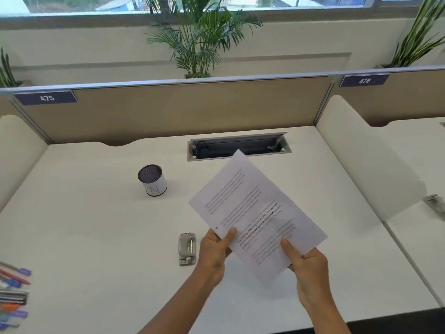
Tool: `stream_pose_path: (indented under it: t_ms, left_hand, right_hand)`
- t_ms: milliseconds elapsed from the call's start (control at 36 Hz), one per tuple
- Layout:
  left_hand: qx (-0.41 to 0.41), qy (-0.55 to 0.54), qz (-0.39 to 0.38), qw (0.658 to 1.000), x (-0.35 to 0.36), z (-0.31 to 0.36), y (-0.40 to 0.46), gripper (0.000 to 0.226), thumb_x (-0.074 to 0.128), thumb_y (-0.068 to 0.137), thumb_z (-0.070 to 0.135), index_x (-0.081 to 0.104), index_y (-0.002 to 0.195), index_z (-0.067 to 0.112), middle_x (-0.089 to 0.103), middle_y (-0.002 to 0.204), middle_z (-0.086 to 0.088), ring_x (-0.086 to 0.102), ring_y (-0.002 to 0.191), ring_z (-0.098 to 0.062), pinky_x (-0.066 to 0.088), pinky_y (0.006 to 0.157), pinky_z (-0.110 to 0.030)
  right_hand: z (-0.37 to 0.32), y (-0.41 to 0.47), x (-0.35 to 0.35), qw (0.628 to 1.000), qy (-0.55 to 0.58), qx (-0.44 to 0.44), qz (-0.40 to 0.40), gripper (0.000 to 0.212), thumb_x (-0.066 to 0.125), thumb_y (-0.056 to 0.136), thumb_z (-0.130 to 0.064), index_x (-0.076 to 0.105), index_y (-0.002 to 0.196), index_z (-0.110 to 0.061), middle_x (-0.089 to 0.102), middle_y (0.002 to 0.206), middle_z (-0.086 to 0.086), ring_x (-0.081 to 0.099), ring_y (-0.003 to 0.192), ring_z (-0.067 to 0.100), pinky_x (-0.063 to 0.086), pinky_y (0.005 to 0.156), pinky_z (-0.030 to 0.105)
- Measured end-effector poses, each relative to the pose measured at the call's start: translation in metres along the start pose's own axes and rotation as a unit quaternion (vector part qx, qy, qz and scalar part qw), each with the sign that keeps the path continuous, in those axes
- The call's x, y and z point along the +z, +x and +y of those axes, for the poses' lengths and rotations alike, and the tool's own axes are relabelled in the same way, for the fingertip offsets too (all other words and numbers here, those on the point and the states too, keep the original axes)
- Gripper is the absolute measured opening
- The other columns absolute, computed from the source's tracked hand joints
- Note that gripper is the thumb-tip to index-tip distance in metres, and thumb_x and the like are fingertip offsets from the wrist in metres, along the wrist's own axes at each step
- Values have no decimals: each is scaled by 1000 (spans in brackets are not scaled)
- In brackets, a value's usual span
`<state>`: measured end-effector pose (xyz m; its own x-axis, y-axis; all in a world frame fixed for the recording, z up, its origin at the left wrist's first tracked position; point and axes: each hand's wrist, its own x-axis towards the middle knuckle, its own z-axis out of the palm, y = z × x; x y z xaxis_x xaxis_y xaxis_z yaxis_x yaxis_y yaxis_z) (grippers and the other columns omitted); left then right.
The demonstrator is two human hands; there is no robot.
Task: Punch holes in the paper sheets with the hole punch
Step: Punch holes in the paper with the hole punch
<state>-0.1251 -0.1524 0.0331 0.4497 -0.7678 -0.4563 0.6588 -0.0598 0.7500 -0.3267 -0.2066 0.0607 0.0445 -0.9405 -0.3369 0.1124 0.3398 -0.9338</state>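
Note:
Printed paper sheets (255,208) are held tilted above the white desk (96,237), the long side running from lower right up to the upper left. My left hand (214,251) pinches the sheets at their lower left edge, thumb on top. My right hand (308,266) grips the bottom edge, thumb on the printed face. A small hole mark shows near the left edge by my left thumb. The silver metal hole punch (186,248) lies on the desk just left of my left hand, untouched.
A white cylindrical cup with a dark mesh top (152,180) stands at the middle left. An open cable tray (238,147) is set into the desk at the back. Pens and markers (13,295) lie at the left edge. White dividers flank both sides.

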Motion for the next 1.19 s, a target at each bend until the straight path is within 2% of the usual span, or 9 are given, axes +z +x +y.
stream_pose_path:
  t_ms: [83, 222, 389, 528, 611, 750, 944, 1056, 1194]
  left_hand:
    - [36, -18, 35, 999, -13, 26, 14, 43, 79, 89, 3, 70, 130, 13, 80, 127, -8, 80, 107, -20, 68, 84, -37]
    - [80, 177, -42, 980, -23, 65, 25, 53, 83, 92, 15, 66, 142, 23, 82, 124, 0, 78, 114, -22, 63, 97, -39]
    - [144, 282, -37, 948, -8, 55, 28, 22, 79, 96, 8, 77, 114, 21, 85, 108, 4, 80, 105, -25, 65, 89, -31]
    - [186, 334, 12, 924, -11, 23, 30, 29, 73, 98, 3, 77, 103, 32, 81, 100, 2, 74, 94, -12, 58, 88, -32]
    - [175, 399, -4, 900, -20, 2, 26, 42, 67, 100, -3, 68, 103, 39, 76, 103, 15, 68, 91, 10, 52, 80, -14]
    - [155, 421, 18, 894, -28, -15, 27, 42, 61, 103, -5, 66, 109, 36, 75, 108, 11, 67, 94, 17, 49, 79, -5]
    - [173, 433, 26, 884, -26, -10, 33, 32, 57, 104, -5, 66, 120, 21, 74, 111, 5, 68, 101, 5, 49, 83, -6]
    - [150, 430, 30, 890, -28, -14, 38, 26, 58, 104, -2, 69, 120, 15, 75, 114, 0, 70, 108, -11, 52, 88, -26]
    - [171, 435, 12, 884, -22, -9, 41, 15, 63, 105, 5, 66, 115, 15, 74, 108, 1, 69, 100, -11, 54, 81, -19]
  right_hand:
    - [-12, 8, -20, 998, -64, -13, -2, 17, 82, 90, -9, 80, 106, -13, 85, 101, -3, 79, 100, 23, 63, 85, 41]
    - [-28, 17, -43, 993, -109, -49, -2, 11, 81, 92, -10, 79, 100, -18, 84, 91, -10, 79, 87, 10, 61, 63, 17]
    - [-27, 18, -42, 985, -130, -104, 46, 20, 79, 94, -17, 77, 113, -11, 79, 102, 0, 76, 92, 16, 63, 66, 15]
    - [-3, 16, -31, 981, -130, -123, 71, 5, 79, 94, -12, 75, 97, -12, 76, 81, -9, 71, 69, 1, 55, 61, 7]
    - [22, 17, -27, 979, -161, -109, 58, 29, 78, 94, -9, 66, 69, -16, 60, 49, -21, 55, 46, -4, 43, 51, 6]
    - [40, 17, -28, 984, -138, -89, 69, 42, 78, 92, -27, 60, 55, -18, 51, 43, -11, 39, 39, 5, 37, 47, 22]
    - [46, 21, -32, 979, -172, -77, 79, 36, 78, 96, -15, 65, 63, -14, 55, 45, -13, 43, 40, 3, 36, 43, 14]
    - [49, 23, -33, 983, -164, -44, 73, 15, 75, 99, -20, 76, 101, -5, 75, 85, 7, 68, 73, 19, 51, 57, 25]
    - [36, 19, -37, 989, -116, 4, 91, 8, 73, 101, -19, 74, 107, -14, 76, 97, 1, 70, 89, 18, 52, 65, 29]
